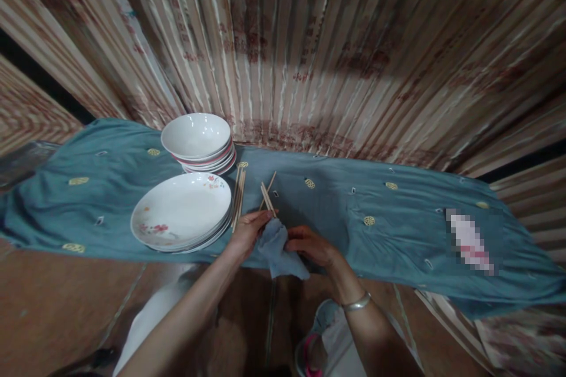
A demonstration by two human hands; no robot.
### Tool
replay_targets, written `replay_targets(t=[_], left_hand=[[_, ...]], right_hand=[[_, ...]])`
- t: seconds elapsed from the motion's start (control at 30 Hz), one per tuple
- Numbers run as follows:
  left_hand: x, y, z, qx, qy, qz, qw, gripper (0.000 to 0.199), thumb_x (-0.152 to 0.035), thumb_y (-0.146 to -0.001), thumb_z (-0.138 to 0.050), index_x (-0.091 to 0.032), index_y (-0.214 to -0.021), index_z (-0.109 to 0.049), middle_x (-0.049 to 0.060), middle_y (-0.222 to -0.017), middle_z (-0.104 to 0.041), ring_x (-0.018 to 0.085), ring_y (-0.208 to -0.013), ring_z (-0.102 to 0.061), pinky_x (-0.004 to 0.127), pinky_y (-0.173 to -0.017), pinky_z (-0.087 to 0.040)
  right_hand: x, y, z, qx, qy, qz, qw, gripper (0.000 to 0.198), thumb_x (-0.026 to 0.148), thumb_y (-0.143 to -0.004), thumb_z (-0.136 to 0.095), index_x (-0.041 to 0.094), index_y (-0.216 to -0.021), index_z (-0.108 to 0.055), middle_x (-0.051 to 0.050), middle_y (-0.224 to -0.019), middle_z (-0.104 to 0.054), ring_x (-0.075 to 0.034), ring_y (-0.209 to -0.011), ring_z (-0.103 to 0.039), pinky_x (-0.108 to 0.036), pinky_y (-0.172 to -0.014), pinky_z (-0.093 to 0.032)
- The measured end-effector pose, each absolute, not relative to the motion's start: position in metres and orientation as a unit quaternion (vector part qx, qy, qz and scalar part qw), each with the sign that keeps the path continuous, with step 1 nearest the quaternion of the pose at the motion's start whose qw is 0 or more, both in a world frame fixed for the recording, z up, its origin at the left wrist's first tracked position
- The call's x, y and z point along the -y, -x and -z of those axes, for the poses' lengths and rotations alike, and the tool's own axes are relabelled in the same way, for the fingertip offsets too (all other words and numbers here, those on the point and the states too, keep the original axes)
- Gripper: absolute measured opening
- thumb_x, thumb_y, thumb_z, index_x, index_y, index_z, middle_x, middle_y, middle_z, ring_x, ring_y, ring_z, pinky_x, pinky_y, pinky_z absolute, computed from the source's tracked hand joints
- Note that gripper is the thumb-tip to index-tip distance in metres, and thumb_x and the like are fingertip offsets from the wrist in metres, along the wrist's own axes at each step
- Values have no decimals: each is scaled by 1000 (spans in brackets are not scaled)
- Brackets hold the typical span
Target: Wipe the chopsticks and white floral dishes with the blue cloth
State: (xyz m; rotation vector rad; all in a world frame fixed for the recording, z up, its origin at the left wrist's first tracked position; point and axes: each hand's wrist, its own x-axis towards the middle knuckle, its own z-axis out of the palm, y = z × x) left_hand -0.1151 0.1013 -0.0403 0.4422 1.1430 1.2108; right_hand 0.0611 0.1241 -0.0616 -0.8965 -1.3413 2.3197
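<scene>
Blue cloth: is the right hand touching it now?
Touching. The head view shows the right hand with its fingertips against the right side of the blue cloth, no gap between.

Bowls (pixel 197 135), plates (pixel 181 209) are gleaming, glazed ceramic. Chopsticks (pixel 266 195) are showing matt wood; rag (pixel 276 247) is showing matt cloth; bangle (pixel 357 304) is shining, metal.
</scene>
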Motion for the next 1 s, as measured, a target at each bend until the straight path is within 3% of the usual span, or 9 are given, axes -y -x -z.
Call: replay_targets(t=[0.2, 0.47, 0.63, 0.73, 0.87, 1.0], left_hand=[[-101, 115, 35, -504, -209, -540, 640, 41, -43, -49, -84, -12, -75, -75, -6, -43, -49, 5, -39, -38, 20, -39, -25], [-104, 118, 44, -522, -211, -551, 615, 33, -39, -50, -82, -13, -68, -74, -2, -48, -56, 5, -40, -39, 21, -41, -24], [-108, 123, 42, -519, -222, -572, 595, 27, -35, -51, -82, -13, -63, -73, 2, -59, -64, 6, -48, -46, 21, -46, -31], [-108, 122, 42, -523, -215, -574, 593, 26, -33, -49, -82, -13, -63, -73, 3, -61, -66, 6, -48, -46, 20, -46, -31], [-104, 114, 45, -527, -207, -539, 624, 31, -37, -48, -83, -13, -67, -73, -1, -49, -59, 6, -42, -42, 20, -42, -27], [-102, 104, 47, -518, -213, -533, 634, 32, -37, -43, -84, -14, -60, -71, 1, -55, -64, 10, -48, -51, 22, -47, -35]], right_hand=[[-122, -57, 65, 468, 330, -806, 150, 20, 29, -58, -74, 14, -70, -68, 5, -59, -58, -6, -53, -42, -21, -54, -31], [-114, -54, 68, 483, 306, -812, 120, 19, 29, -59, -72, 14, -72, -69, 4, -64, -61, -9, -61, -49, -24, -65, -39], [-109, -56, 62, 495, 279, -816, 101, 20, 30, -60, -73, 14, -72, -70, 3, -66, -63, -12, -66, -55, -28, -73, -42], [-107, -57, 62, 492, 285, -815, 116, 19, 28, -59, -72, 14, -72, -71, 3, -64, -63, -12, -66, -55, -28, -72, -42], [-109, -54, 66, 449, 321, -818, 164, 15, 27, -58, -72, 15, -67, -69, 3, -60, -61, -10, -61, -52, -24, -65, -40], [-113, -50, 67, 395, 339, -827, 212, 16, 27, -57, -72, 15, -67, -68, 3, -61, -62, -10, -60, -53, -24, -63, -42]])
